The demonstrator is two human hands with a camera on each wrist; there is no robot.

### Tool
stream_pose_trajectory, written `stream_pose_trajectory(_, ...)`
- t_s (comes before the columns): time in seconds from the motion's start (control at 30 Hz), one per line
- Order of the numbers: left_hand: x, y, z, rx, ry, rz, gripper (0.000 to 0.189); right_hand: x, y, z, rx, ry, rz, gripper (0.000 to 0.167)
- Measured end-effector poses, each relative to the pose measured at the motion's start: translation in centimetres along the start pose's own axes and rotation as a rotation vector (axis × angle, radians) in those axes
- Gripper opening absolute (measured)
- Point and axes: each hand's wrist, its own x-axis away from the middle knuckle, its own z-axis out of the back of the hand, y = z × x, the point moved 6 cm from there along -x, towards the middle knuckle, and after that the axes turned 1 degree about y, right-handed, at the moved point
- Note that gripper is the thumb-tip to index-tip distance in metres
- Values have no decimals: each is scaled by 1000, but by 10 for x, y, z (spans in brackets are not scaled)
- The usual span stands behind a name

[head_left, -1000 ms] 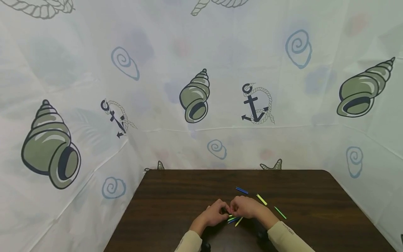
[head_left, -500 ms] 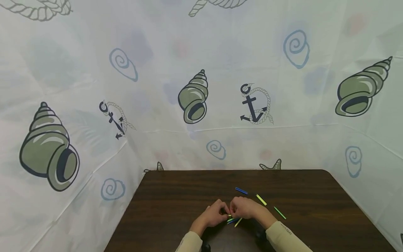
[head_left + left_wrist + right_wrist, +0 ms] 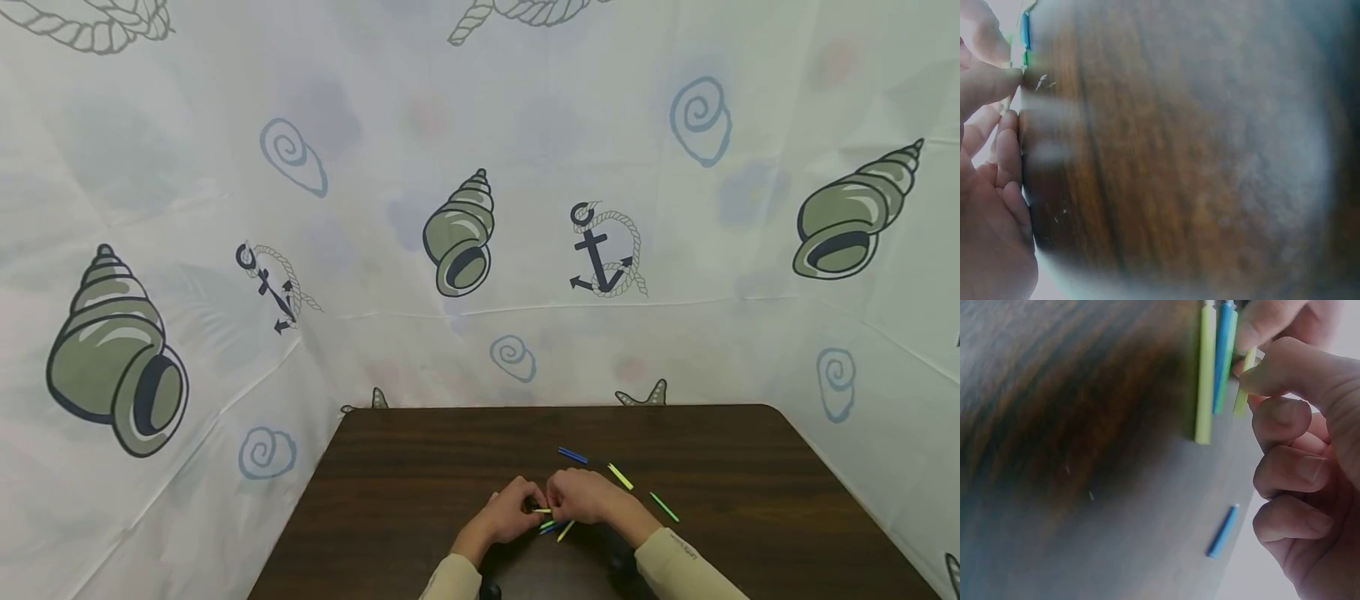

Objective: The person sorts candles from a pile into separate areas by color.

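Near the table's front, my left hand (image 3: 508, 510) and right hand (image 3: 588, 497) meet with fingertips close together. Between them runs a thin, straw-like yellow stick (image 3: 542, 511). In the right wrist view, the thumb and index finger of my right hand pinch this yellow stick (image 3: 1240, 403). My left fingers hold its other end, partly hidden behind them. Just below the hands lie a green stick (image 3: 547, 524), a blue stick (image 3: 552, 528) and another yellow stick (image 3: 566, 531). Their far ends are close together in the right wrist view.
Farther back on the dark wooden table (image 3: 420, 458) lie blue sticks (image 3: 573, 456), yellow sticks (image 3: 620, 476) and a green stick (image 3: 664, 507) to the right. A white cloth (image 3: 360, 350) printed with shells and anchors hangs behind and beside the table.
Both hands stay almost in place. A little more of the yellow stick shows between the fingertips now. The head view has shifted slightly.
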Motion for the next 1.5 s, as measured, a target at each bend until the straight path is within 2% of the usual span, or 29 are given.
stream_pose_trajectory(0.1,0,-3,-1,6,-2,-1,7,5,2,7,-8,14,-9,19)
stream_pose_trajectory(0.2,2,1,1,8,-16,13,7,10,9,14,-15,31,-25,17)
stream_pose_trajectory(0.37,10,20,8,11,-51,28,8,18,26,21,-1,41,-86,14)
stream_pose_trajectory(0.47,14,32,13,11,-61,39,11,22,36,25,-37,50,-113,15)
stream_pose_trajectory(0.57,15,36,14,11,-64,58,11,26,45,30,-96,63,-142,15)
stream_pose_trajectory(0.73,16,35,12,5,-65,65,9,28,58,35,-152,83,-163,11)
stream_pose_trajectory(1.07,16,26,11,3,-57,40,7,31,70,51,-76,118,-222,13)
stream_pose_trajectory(1.27,17,28,11,-3,-53,52,8,34,84,56,-166,119,-249,13)
stream_pose_trajectory(1.5,21,33,13,-8,-52,82,9,34,104,60,-247,103,-165,40)
